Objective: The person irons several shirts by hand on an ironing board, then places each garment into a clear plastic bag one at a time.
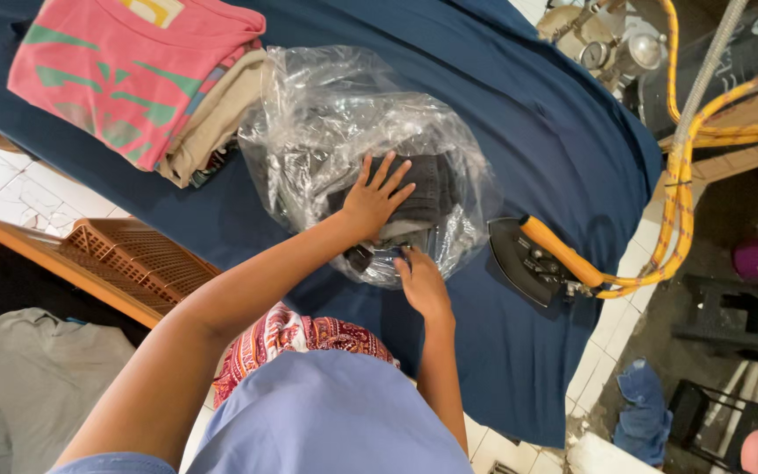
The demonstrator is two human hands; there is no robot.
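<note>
The clear plastic bag (370, 140) is thin, shiny and full of crinkles. The dark folded cloth (427, 189) inside it looks soft and dull. A matt blue cloth (528, 114) covers the table, smooth with a few soft folds. The iron (528, 259) has a dark, dull body and a smooth orange handle. The orange basket (133, 259) is hard plastic with little holes. The floor tiles (10, 189) look pale and glossy.

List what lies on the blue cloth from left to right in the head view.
Stack of folded clothes with a pink shirt on top → clear plastic bag holding dark folded fabric, with the left hand and right hand on it → iron with an orange handle.
</note>
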